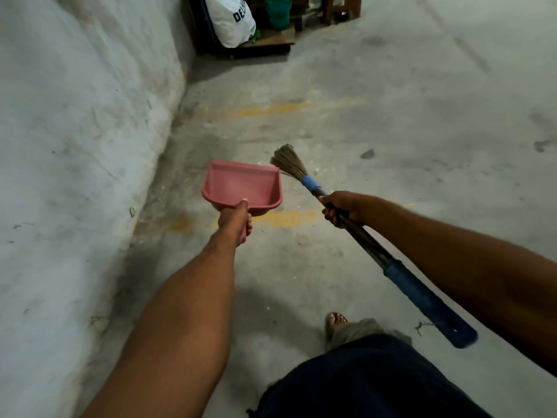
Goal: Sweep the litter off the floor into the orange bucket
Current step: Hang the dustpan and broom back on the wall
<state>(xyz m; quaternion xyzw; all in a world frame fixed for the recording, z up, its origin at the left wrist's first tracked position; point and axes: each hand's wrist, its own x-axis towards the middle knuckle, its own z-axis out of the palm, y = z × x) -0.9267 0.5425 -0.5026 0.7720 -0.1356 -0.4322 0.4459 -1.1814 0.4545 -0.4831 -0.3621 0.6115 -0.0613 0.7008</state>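
**Dustpan and broom in hand, orange bucket out of sight**

The left grip [236, 225] is wrapped round the short handle of a pink dustpan [241, 185], thumb laid along the top. It holds the pan roughly level with its open mouth pointing away from the person, apparently clear of the floor [391, 116]. The pan is thin moulded plastic, smooth, with raised sides and a flat front lip. It looks light and stiff, so one hand at the handle should govern it well, though I judge a rolled wrist would spill its load.

The right grip [340, 208] is closed round the dark shaft of a broom [371, 245], just behind a blue tape collar. Ahead of that grip the head fans out in dry, straw-like bristles, close to the pan's right corner. Behind the grip the shaft runs back to a blue wrapped end. A hold this near the head suits short, controlled flicks. The bristles look springy and may scatter fine bits if driven hard.

The litter [317, 170] shows only as small pale flecks on the rough grey concrete, just beyond the bristles and along the foot of the scuffed whitewashed wall [75, 116] left of the left grip. It looks light and crumbly.

The orange bucket is not in view. Far ahead of both grips stand a green bucket [278, 13] and a white bag [230, 21].
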